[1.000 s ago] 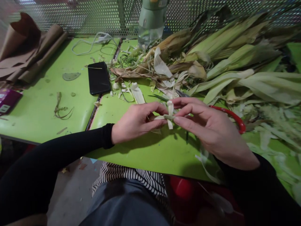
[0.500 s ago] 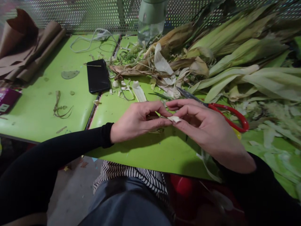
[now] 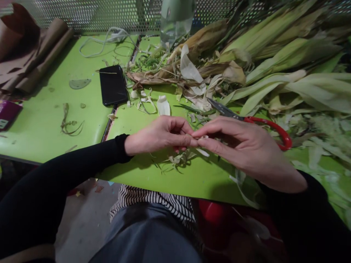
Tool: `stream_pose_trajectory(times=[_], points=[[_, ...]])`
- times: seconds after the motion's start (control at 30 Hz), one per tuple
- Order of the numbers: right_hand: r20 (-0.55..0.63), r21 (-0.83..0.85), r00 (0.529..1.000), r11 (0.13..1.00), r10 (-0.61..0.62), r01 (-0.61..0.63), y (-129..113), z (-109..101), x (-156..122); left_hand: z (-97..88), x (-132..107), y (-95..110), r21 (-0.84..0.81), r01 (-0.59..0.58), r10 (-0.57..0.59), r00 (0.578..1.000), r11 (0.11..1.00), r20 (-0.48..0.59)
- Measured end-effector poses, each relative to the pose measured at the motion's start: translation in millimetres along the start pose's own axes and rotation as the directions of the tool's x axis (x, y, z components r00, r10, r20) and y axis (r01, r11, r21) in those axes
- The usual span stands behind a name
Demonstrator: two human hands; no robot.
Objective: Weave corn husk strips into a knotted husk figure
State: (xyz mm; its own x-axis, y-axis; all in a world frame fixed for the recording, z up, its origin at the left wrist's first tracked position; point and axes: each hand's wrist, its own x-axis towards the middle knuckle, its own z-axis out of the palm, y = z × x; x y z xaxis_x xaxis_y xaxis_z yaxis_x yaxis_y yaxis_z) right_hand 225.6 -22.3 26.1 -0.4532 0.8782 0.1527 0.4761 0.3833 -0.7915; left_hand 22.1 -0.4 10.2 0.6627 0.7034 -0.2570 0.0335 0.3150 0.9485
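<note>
My left hand and my right hand meet above the near edge of the green table. Thumb and fingers of each are pinched on a small pale piece of corn husk, mostly hidden by the fingertips. Below them, a pale husk strip sticks out, and shredded husk bits lie under my left fingers. Red-handled scissors rest just beyond my right hand, blades pointing to the upper left.
Corn husks are heaped at the back right, with loose shreds around them. A black phone, a white cable, brown paper and a purple box lie to the left. A clear bottle stands at the back.
My fingertips have closed more tightly together over the husk piece, and its pale end is now mostly covered. Shredded bits now show on the table below my left hand.
</note>
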Motion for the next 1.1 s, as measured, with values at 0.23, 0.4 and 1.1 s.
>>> stream_pose_trajectory(times=[0.23,0.4,1.1], points=[[0.196,-0.147,0.953,0.954,-0.232,0.263,4,-11,-2,-6.7,-1,5,0.005,0.206,-0.204,0.968,0.979,0.143],[0.186,-0.362,0.902,0.826,-0.39,0.432,9,-8,-9,-8.0,-1,5,-0.019,0.259,-0.253,0.954,0.966,0.161],[0.202,-0.564,0.854,0.656,-0.479,0.502,6,-1,-15,-10.2,-1,6,-0.021,0.238,-0.231,0.958,0.971,0.173]])
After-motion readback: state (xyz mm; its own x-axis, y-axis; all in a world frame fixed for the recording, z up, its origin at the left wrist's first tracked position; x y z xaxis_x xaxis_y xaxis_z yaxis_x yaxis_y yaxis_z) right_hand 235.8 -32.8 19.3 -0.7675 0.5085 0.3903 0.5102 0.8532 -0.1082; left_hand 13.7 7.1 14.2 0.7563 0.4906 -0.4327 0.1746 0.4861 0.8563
